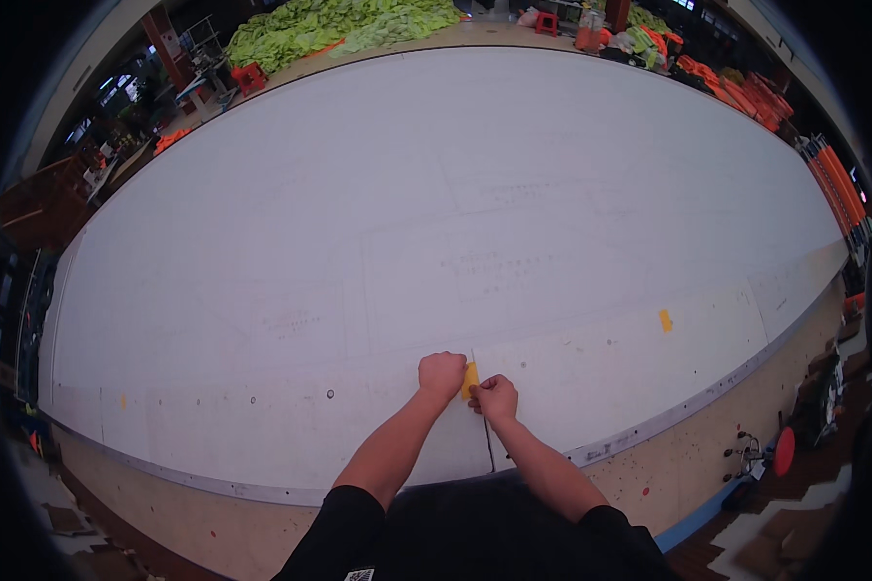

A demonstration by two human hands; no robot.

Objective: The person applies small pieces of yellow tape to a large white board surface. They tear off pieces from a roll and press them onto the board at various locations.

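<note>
A short piece of yellow tape [470, 381] lies between my two hands, over the seam in the white table surface [552, 126] near its front edge. My left hand [443, 375] is closed at the tape's upper left side, and its fingertips are mostly hidden behind the knuckles. From the lower right, my right hand [495, 397] pinches the tape's edge between thumb and fingers. The dark seam line [488, 447] runs from the tape down to the table's front edge.
Another yellow tape strip [666, 321] is stuck on the table to the right. Faint pattern lines mark the white surface. Beyond the far edge lie a heap of lime-green fabric [334, 27] and orange bundles [746, 95]. A red round seat [784, 451] stands at the lower right.
</note>
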